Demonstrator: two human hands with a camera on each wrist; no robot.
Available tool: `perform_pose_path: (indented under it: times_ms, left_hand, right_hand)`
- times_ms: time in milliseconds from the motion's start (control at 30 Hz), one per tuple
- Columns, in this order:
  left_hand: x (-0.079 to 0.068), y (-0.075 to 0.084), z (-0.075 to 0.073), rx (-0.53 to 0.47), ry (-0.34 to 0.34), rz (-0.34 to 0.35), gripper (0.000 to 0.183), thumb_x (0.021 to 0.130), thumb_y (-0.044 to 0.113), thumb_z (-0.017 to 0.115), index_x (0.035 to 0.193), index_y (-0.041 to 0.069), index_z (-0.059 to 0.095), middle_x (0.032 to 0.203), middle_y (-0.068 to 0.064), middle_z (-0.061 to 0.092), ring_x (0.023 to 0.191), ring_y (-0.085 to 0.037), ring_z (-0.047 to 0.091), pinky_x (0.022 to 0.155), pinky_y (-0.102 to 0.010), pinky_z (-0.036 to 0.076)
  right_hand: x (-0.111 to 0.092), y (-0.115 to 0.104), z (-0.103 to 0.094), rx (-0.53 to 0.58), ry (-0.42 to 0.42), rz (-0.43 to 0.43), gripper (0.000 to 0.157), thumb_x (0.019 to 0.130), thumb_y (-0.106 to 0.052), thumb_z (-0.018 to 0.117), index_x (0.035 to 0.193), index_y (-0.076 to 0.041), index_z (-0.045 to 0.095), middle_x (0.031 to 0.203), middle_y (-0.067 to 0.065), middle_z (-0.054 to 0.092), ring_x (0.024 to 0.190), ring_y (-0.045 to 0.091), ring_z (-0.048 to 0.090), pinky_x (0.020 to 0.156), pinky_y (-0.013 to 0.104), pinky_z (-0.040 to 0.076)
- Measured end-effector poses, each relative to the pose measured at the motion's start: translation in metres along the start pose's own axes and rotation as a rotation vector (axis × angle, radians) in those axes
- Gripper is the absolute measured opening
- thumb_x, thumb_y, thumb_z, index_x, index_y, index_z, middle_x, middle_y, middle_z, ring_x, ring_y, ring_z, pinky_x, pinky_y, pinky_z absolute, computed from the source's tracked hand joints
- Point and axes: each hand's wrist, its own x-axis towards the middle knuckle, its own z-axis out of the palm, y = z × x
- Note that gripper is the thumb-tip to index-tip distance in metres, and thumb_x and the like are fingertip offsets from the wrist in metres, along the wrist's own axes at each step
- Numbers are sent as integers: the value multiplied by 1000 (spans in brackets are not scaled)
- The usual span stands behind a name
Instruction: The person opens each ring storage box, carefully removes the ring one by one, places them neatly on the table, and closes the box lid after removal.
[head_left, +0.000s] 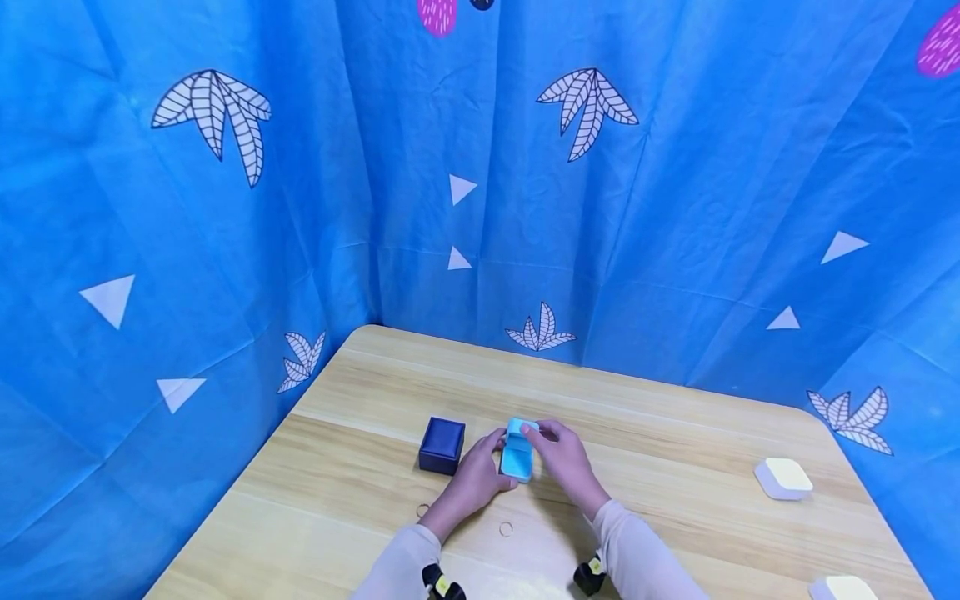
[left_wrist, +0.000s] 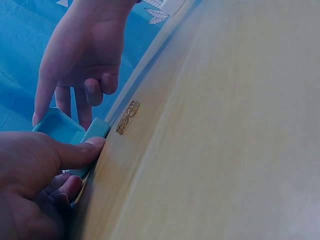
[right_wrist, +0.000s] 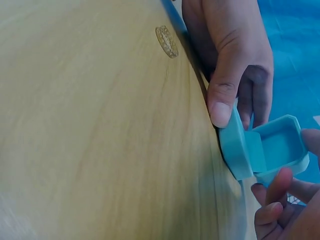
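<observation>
A turquoise ring box point(head_left: 517, 464) stands on the table with its lid raised. My left hand point(head_left: 476, 482) grips its base, thumb at the front and fingers along the left side. At the lid, my right hand point(head_left: 564, 462) pinches the edge between thumb and fingers. The right wrist view shows the lid's hollow inside point(right_wrist: 284, 145); whether anything sits in the base is hard to tell. One thin gold ring point(head_left: 501, 527) lies in front of the box, and a patterned gold ring point(left_wrist: 128, 117) appears in the left wrist view. Another ring point(head_left: 422, 504) lies beside my left wrist.
A dark navy box point(head_left: 442, 444), closed, stands just left of my left hand. Two white rounded blocks point(head_left: 783, 479) sit toward the right edge of the wooden table point(head_left: 675, 433). Blue patterned curtain point(head_left: 480, 208) hangs behind the table and along its left side.
</observation>
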Motion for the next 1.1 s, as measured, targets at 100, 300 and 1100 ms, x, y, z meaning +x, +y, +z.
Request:
perform_pose_path:
  times_ms: [100, 300, 1100]
  left_hand:
    - [-1, 0, -1, 1, -3, -1, 88, 78, 11, 86, 153, 5, 40, 134, -14, 60, 121, -31, 57, 109, -53, 43]
    - [0, 0, 0, 1, -8, -5, 88, 79, 11, 86, 153, 5, 40, 134, -14, 60, 126, -32, 56, 110, -52, 43]
    - [-1, -2, 1, 15, 3, 15, 86, 78, 11, 86, 152, 6, 42, 135, -16, 60, 120, -30, 57, 108, -52, 44]
  right_hand:
    - [0, 2, 1, 44, -18, 22, 73, 88, -62, 67, 133, -6, 61, 124, 12, 67, 101, 24, 63, 75, 36, 57]
    - [-1, 4, 1, 98, -32, 15, 71, 88, -62, 68, 133, -7, 62, 123, 12, 68, 96, 22, 62, 66, 32, 56]
    - [-18, 12, 10, 141, 4, -113, 54, 94, -43, 69, 132, -5, 62, 134, 15, 63, 130, 38, 54, 103, 51, 50]
